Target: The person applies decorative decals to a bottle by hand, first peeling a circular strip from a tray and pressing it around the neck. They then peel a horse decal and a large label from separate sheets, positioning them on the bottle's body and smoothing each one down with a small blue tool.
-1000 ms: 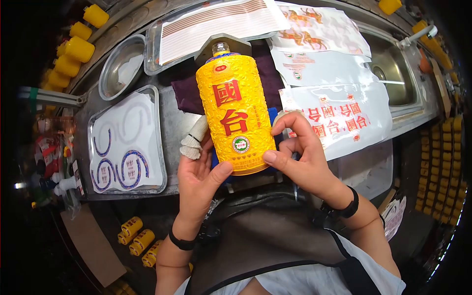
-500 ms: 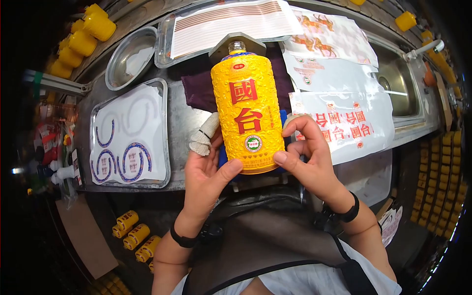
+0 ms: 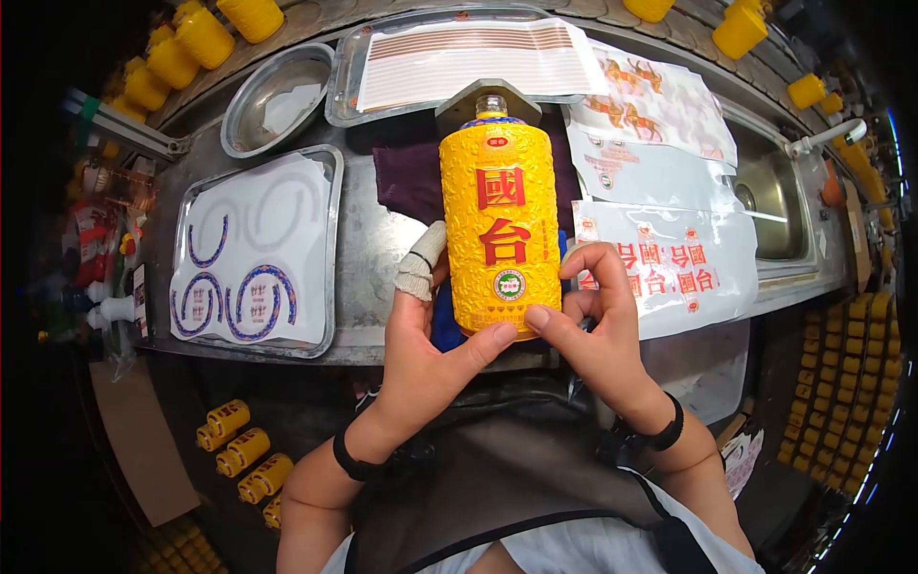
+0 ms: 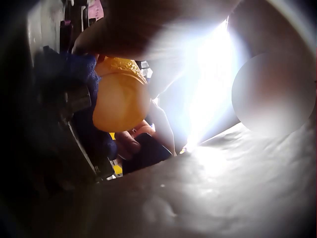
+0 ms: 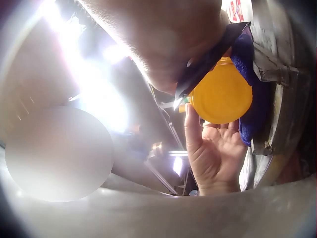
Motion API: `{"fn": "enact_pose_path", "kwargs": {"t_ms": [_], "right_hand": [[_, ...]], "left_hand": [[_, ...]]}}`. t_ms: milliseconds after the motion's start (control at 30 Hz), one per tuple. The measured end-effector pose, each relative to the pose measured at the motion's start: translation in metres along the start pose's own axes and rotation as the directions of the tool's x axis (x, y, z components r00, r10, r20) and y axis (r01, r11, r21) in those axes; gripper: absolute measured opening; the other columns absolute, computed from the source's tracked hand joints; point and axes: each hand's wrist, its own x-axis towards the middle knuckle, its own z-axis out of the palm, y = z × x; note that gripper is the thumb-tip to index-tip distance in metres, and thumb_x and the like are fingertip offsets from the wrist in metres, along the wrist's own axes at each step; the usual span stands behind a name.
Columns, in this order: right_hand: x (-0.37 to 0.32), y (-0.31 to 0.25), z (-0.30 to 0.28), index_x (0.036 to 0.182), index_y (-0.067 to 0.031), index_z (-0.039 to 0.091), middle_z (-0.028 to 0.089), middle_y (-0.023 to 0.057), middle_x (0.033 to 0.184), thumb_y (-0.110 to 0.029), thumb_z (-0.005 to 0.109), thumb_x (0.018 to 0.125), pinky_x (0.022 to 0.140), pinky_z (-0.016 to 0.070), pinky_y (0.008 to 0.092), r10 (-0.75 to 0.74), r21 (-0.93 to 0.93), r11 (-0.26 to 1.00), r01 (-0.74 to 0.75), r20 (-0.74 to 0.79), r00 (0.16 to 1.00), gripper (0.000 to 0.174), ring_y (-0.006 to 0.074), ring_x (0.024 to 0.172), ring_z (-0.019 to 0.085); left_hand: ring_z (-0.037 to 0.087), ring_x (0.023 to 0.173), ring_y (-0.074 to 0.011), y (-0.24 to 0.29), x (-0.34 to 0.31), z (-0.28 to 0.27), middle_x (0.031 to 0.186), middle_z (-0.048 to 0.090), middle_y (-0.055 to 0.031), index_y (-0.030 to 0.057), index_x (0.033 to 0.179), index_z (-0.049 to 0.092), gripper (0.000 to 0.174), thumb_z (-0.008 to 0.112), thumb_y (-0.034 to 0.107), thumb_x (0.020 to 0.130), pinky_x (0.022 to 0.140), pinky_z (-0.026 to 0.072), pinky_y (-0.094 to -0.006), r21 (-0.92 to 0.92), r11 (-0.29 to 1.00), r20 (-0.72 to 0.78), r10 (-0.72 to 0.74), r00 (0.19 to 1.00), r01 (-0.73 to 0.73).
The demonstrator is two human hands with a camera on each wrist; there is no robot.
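A yellow embossed bottle with large red characters and a round green-and-white label lies front up in the middle of the head view, its clear glass neck pointing away. My left hand holds its lower left side, thumb on the bottom edge, one finger wearing a white cloth cot. My right hand has its thumb on the bottle's lower right front and its index fingertip at the right side. In the right wrist view, a dark flat piece sits in my right hand beside the bottle's round base.
Blue padding and a dark cloth lie under the bottle. Decal sheets lie at right before a sink; another covers a metal tray at left. A metal bowl stands behind it. Several yellow bottles are below left.
The head view has shifted, so the bench appears farther right. My left thumb has slid rightward along the bottle's lower front, closer to my right thumb. The bottle is still held.
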Motion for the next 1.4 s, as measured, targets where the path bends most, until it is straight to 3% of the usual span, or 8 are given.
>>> {"fn": "enact_pose_path", "kwargs": {"t_ms": [1000, 1100, 1200, 1233, 1300, 1400], "right_hand": [[0.001, 0.001, 0.0, 0.107, -0.0053, 0.046, 0.046, -0.0006, 0.101, -0.01, 0.082, 0.076, 0.046, 0.028, 0.0151, -0.016, 0.021, 1.0, 0.016, 0.002, 1.0, 0.047, -0.003, 0.054, 0.036], [0.0, -0.004, -0.002, 0.102, -0.0047, 0.05, 0.051, -0.0011, 0.091, -0.01, 0.079, 0.079, 0.045, 0.0305, 0.0163, -0.006, 0.07, 0.997, 0.005, 0.005, 1.0, 0.037, -0.0023, 0.052, 0.04], [0.012, -0.01, -0.018, 0.094, -0.0049, 0.056, 0.056, -0.0006, 0.079, -0.015, 0.073, 0.085, 0.044, 0.0342, 0.0187, 0.153, 0.19, 0.971, -0.145, -0.027, 0.988, 0.022, 0.0003, 0.051, 0.045], [0.019, -0.006, -0.031, 0.089, -0.0058, 0.06, 0.06, 0.0015, 0.076, -0.019, 0.066, 0.091, 0.044, 0.0388, 0.0224, 0.156, 0.263, 0.954, -0.141, -0.035, 0.987, 0.015, 0.0048, 0.049, 0.048], [0.034, 0.007, -0.052, 0.089, -0.0066, 0.061, 0.062, 0.0038, 0.078, -0.02, 0.065, 0.092, 0.048, 0.044, 0.0243, 0.203, 0.516, 0.847, -0.129, -0.09, 0.975, 0.014, 0.0094, 0.052, 0.054], [0.042, -0.008, -0.061, 0.102, -0.0037, 0.057, 0.063, 0.0079, 0.088, -0.022, 0.057, 0.094, 0.056, 0.0489, 0.0276, 0.414, 0.675, 0.675, -0.297, -0.013, 0.91, 0.02, 0.0165, 0.061, 0.06]], "left_hand": [[0.045, 0.132, -0.0257, 0.001, 0.0, 0.003, 0.14, 0.045, -0.0185, -0.0065, 0.148, 0.028, 0.089, 0.081, 0.015, 0.08, 0.112, 0.0345, -0.0384, -0.011, 1.0, -0.039, 0.016, 0.999, -0.016], [0.045, 0.132, -0.0259, 0.001, 0.002, 0.002, 0.14, 0.045, -0.0185, -0.006, 0.147, 0.029, 0.089, 0.081, 0.016, 0.079, 0.112, 0.0338, -0.0384, 0.015, 0.999, -0.038, 0.03, 0.999, -0.029], [0.044, 0.132, -0.0264, 0.002, 0.002, 0.001, 0.139, 0.045, -0.0185, -0.0055, 0.147, 0.03, 0.091, 0.083, 0.018, 0.077, 0.112, 0.0328, -0.0383, 0.051, 0.998, -0.033, 0.044, 0.998, -0.043], [0.044, 0.132, -0.0266, 0.002, 0.001, 0.002, 0.139, 0.045, -0.0186, -0.0055, 0.147, 0.03, 0.092, 0.083, 0.018, 0.076, 0.112, 0.0326, -0.0383, 0.075, 0.996, -0.037, 0.051, 0.998, -0.048], [0.043, 0.132, -0.0272, 0.002, 0.0, 0.004, 0.139, 0.045, -0.0189, -0.0053, 0.147, 0.03, 0.092, 0.083, 0.018, 0.075, 0.112, 0.0324, -0.0383, 0.122, 0.991, -0.047, 0.06, 0.997, -0.054], [0.043, 0.132, -0.028, 0.004, 0.0, 0.005, 0.14, 0.045, -0.0199, -0.0054, 0.147, 0.03, 0.093, 0.083, 0.019, 0.074, 0.112, 0.033, -0.0384, 0.18, 0.981, -0.055, 0.078, 0.995, -0.067]]}}
